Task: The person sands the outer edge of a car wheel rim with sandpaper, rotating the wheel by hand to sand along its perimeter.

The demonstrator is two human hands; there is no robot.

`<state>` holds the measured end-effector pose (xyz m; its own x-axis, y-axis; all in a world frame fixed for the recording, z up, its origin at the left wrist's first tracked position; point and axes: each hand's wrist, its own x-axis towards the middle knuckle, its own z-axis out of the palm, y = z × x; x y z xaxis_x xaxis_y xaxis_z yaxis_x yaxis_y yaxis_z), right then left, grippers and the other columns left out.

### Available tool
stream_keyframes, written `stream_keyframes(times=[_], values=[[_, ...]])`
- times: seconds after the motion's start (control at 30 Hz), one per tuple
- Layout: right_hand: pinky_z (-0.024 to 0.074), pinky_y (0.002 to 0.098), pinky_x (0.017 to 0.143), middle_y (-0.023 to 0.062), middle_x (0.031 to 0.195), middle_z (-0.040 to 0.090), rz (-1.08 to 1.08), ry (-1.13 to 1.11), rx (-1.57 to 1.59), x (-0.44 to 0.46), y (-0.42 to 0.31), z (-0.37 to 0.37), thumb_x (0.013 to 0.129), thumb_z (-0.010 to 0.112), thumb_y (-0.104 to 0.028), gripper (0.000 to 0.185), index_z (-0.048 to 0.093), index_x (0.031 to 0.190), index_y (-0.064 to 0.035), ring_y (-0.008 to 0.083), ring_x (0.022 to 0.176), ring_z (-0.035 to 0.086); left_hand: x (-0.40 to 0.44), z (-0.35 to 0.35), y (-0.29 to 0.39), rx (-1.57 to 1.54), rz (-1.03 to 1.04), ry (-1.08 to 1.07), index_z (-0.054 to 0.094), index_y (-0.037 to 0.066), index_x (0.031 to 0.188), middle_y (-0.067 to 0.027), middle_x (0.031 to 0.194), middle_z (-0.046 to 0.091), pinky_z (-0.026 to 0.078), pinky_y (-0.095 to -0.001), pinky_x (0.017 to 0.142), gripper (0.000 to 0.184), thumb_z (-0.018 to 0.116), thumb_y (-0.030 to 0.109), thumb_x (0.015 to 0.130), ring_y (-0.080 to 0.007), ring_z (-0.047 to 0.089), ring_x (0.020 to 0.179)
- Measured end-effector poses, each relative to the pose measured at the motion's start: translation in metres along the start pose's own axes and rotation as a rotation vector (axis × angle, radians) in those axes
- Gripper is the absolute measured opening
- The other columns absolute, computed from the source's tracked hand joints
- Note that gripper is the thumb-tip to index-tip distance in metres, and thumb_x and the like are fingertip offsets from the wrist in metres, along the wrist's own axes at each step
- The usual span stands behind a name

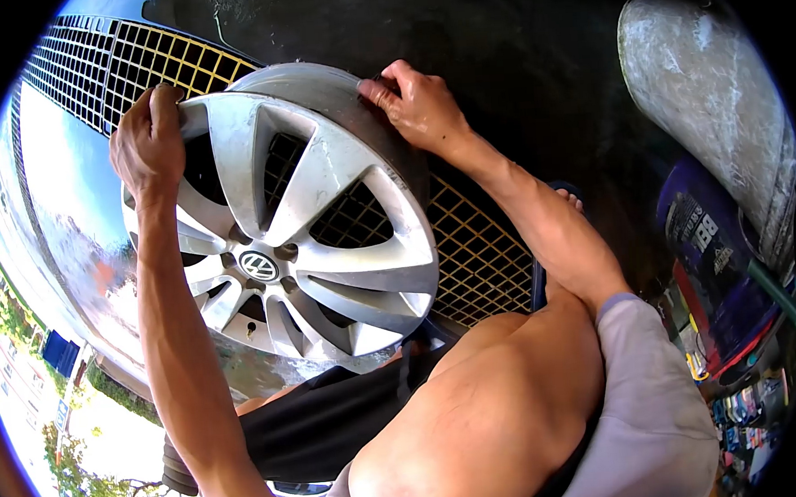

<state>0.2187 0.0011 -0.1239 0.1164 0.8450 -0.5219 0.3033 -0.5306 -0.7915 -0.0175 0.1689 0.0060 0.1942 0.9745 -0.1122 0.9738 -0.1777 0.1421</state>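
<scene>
One alloy wheel [327,176] with one hub badge [258,266] tilts over one yellow grating [477,253], visible through its openings. The left hand [148,143] curls on the front lip; the right hand [419,108] pinches the rear lip. Beyond the right hand, open dark floor [533,70] extends toward one lettered purple object [696,233].

Wheel [258,267]: open gaps between spokes [318,185]; grate [475,244] blocks way behind.
</scene>
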Motion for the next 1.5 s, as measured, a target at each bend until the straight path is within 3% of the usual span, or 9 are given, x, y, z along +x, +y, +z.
stream_keyframes(times=[0.07,0.2,0.3,0.47,0.5,0.73,0.87,1.13,1.5], values=[[0.0515,0.0367,0.070,0.0162,0.083,0.070,-0.019,0.018,0.100,0.002,-0.001,-0.002,0.097,0.065,-0.041,0.044,0.062,0.091,0.0021,0.0220,0.079,0.068,0.001,0.002,-0.002,-0.003,0.007,0.006,0.075,0.013,0.085,-0.0118,0.071,0.067,0.048,-0.0408,0.070,0.047,0.043,0.047,0.089,-0.0320,0.064,0.070],[0.0495,0.0342,0.069,0.0095,0.083,0.068,0.031,-0.107,0.178,0.009,0.004,-0.014,0.098,0.063,-0.038,0.042,0.067,0.100,0.0034,0.0143,0.077,0.060,-0.001,0.003,0.000,-0.020,0.004,0.031,0.074,0.013,0.082,-0.0122,0.070,0.066,0.047,-0.0413,0.070,0.047,0.043,0.047,0.088,-0.0315,0.064,0.069],[0.0499,0.0351,0.071,0.0101,0.084,0.069,0.134,-0.127,0.170,0.010,0.012,-0.015,0.097,0.063,-0.040,0.045,0.067,0.107,0.0039,0.0165,0.078,0.062,-0.001,0.003,-0.001,-0.019,-0.001,0.036,0.074,0.012,0.082,-0.0120,0.070,0.067,0.047,-0.0412,0.071,0.047,0.043,0.047,0.087,-0.0306,0.064,0.069],[0.0522,0.0398,0.086,0.0257,0.109,0.070,0.051,-0.005,0.090,0.000,-0.002,-0.015,0.091,0.068,-0.043,0.057,0.063,0.119,0.0068,0.0292,0.103,0.069,-0.002,0.002,0.002,-0.055,0.002,0.030,0.074,0.010,0.081,-0.0129,0.071,0.067,0.048,-0.0418,0.070,0.050,0.042,0.047,0.087,-0.0297,0.064,0.069],[0.0551,0.0407,0.081,0.0250,0.096,0.071,-0.029,0.064,0.117,0.002,0.010,-0.006,0.088,0.070,-0.042,0.051,0.066,0.108,0.0044,0.0361,0.094,0.071,0.001,0.005,-0.007,-0.034,0.045,0.030,0.072,0.008,0.078,-0.0144,0.071,0.067,0.048,-0.0423,0.070,0.050,0.042,0.047,0.088,-0.0311,0.065,0.068],[0.0528,0.0440,0.069,0.0186,0.088,0.070,-0.085,0.053,-0.094,0.004,0.010,-0.002,0.089,0.072,-0.025,0.021,0.070,0.095,-0.0045,0.0382,0.079,0.068,-0.004,-0.003,0.008,-0.040,-0.030,0.000,0.069,0.008,0.076,-0.0158,0.068,0.064,0.048,-0.0439,0.070,0.046,0.043,0.044,0.088,-0.0351,0.064,0.067],[0.0534,0.0439,0.068,0.0170,0.087,0.070,-0.268,0.157,-0.181,0.013,0.003,-0.002,0.090,0.071,-0.025,0.022,0.067,0.093,-0.0040,0.0359,0.079,0.069,-0.005,-0.005,0.009,-0.052,-0.021,-0.008,0.070,0.008,0.077,-0.0150,0.068,0.066,0.049,-0.0438,0.069,0.046,0.043,0.043,0.088,-0.0346,0.065,0.067],[0.0561,0.0425,0.066,0.0150,0.084,0.070,-0.150,0.150,-0.372,0.013,0.001,0.004,0.089,0.072,-0.031,0.029,0.064,0.094,-0.0039,0.0342,0.075,0.070,-0.002,-0.003,0.006,-0.048,-0.019,-0.014,0.071,0.008,0.076,-0.0139,0.066,0.066,0.049,-0.0430,0.067,0.046,0.043,0.042,0.087,-0.0334,0.065,0.063],[0.0569,0.0448,0.059,0.0129,0.079,0.067,-0.366,0.254,-0.529,0.047,-0.017,0.028,0.090,0.068,-0.037,0.029,0.063,0.091,-0.0087,0.0340,0.070,0.069,-0.002,-0.003,0.005,-0.059,-0.035,-0.033,0.072,0.007,0.078,-0.0129,0.067,0.068,0.050,-0.0416,0.067,0.045,0.044,0.041,0.085,-0.0329,0.065,0.063]])
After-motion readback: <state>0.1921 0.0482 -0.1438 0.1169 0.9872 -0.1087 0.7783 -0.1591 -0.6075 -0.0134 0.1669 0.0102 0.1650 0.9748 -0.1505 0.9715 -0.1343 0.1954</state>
